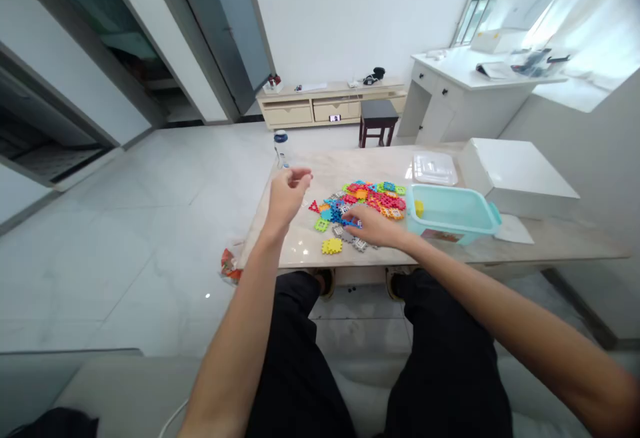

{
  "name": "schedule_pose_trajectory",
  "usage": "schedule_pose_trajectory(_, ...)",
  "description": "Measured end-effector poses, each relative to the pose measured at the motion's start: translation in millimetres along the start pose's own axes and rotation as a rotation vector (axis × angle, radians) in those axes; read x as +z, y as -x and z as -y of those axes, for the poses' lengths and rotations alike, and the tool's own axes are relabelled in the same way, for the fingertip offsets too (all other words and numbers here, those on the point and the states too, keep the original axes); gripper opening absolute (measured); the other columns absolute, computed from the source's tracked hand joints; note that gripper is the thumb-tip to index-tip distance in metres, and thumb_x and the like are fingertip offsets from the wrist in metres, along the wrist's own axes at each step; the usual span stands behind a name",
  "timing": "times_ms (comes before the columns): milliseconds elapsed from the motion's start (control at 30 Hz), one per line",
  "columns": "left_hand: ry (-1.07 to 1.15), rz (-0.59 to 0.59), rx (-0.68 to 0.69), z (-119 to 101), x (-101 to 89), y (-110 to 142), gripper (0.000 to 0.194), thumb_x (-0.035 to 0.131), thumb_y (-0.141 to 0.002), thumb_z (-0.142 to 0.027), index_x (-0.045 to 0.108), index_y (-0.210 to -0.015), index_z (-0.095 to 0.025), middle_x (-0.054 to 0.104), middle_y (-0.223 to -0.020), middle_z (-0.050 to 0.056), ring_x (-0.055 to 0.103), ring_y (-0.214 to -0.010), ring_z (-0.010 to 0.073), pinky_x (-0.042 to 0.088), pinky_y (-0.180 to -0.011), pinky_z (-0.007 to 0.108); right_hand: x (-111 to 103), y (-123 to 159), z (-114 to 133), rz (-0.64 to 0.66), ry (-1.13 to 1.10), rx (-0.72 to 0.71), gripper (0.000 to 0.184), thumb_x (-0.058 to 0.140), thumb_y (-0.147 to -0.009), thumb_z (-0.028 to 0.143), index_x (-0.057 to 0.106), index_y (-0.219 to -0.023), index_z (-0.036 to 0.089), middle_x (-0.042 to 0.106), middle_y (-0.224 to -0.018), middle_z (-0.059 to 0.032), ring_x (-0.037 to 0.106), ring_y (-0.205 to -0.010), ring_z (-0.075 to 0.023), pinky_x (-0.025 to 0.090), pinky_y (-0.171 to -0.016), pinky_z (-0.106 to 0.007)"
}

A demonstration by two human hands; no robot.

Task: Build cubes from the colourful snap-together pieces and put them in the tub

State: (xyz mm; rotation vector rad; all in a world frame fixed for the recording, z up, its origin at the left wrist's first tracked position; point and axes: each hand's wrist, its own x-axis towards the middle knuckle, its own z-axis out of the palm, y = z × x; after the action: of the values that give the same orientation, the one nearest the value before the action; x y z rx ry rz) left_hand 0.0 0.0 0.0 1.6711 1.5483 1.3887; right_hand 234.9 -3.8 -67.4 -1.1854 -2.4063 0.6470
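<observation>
A heap of colourful interlocking plastic tiles (pixel 367 199) lies on the low marble table (pixel 550 238). My right hand (pixel 373 225) rests on the near edge of the heap, fingers pinched on a blue tile (pixel 345 220). My left hand (pixel 287 195) hovers above the table's left part, fingers curled in a loose pinch; whether it holds anything is hidden. A yellow tile (pixel 331 246) and a green tile (pixel 321 225) lie apart near the front edge. A teal plastic bin (pixel 450 213) stands right of the heap with one yellow piece (pixel 419 207) inside.
A clear lid (pixel 434 169) and a white box (pixel 515 175) sit behind the bin. A bottle with a blue cap (pixel 281 148) stands at the table's far left corner. A paper sheet (pixel 515 229) lies right of the bin. My legs are under the table's front edge.
</observation>
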Motion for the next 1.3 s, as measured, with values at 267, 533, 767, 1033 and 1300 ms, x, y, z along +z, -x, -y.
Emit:
schedule_pose_trajectory(267,-0.763,0.392,-0.138,82.9,29.5,5.9,0.026,0.061,-0.104,-0.036,0.077,-0.119,-0.023,0.082,-0.124,0.011,0.076,-0.111,0.0295,0.055,-0.094,0.036,112.2,-42.0,-23.8,0.357,0.432,-0.031,0.057,0.090,-0.087,0.049,0.077,-0.127,0.010,0.067,-0.139,-0.0246,0.062,-0.131,-0.0388,0.057,-0.108,-0.044)
schedule_pose_trajectory(533,-0.798,0.481,-0.171,88.3,18.8,12.0,0.032,0.056,-0.105,-0.041,0.077,-0.122,-0.023,0.083,-0.119,0.010,0.076,-0.112,0.0305,0.054,-0.088,0.035,143.6,-62.8,-21.4,0.392,0.465,0.094,0.065,0.097,-0.079,0.043,0.076,-0.131,0.009,0.058,-0.152,-0.0275,0.053,-0.142,-0.0426,0.054,-0.114,-0.050)
schedule_pose_trajectory(767,-0.731,0.495,-0.231,123.0,7.0,20.2,0.031,0.061,-0.102,-0.040,0.079,-0.121,-0.023,0.084,-0.118,0.010,0.076,-0.113,0.0277,0.055,-0.091,0.032,153.4,-61.2,-14.1,0.380,0.443,0.122,0.062,0.093,-0.082,0.032,0.074,-0.136,0.007,0.057,-0.153,-0.0299,0.059,-0.138,-0.0394,0.057,-0.110,-0.044)
schedule_pose_trajectory(1033,-0.720,0.575,-0.226,139.8,5.6,17.2,0.032,0.059,-0.101,-0.038,0.080,-0.117,-0.020,0.084,-0.117,0.011,0.078,-0.111,0.0270,0.055,-0.091,0.030,149.1,-61.0,-10.9,0.358,0.481,0.185,0.068,0.092,-0.085,0.042,0.069,-0.140,0.010,0.055,-0.156,-0.0269,0.052,-0.146,-0.0400,0.054,-0.113,-0.047)
schedule_pose_trajectory(1300,-0.727,0.631,-0.186,145.0,16.2,9.3,0.032,0.059,-0.099,-0.040,0.081,-0.112,-0.020,0.085,-0.115,0.012,0.078,-0.109,0.0288,0.055,-0.089,0.031,142.2,-57.1,-19.7,0.333,0.477,0.163,0.066,0.092,-0.086,0.045,0.068,-0.138,0.012,0.062,-0.148,-0.0248,0.057,-0.140,-0.0392,0.054,-0.114,-0.051)
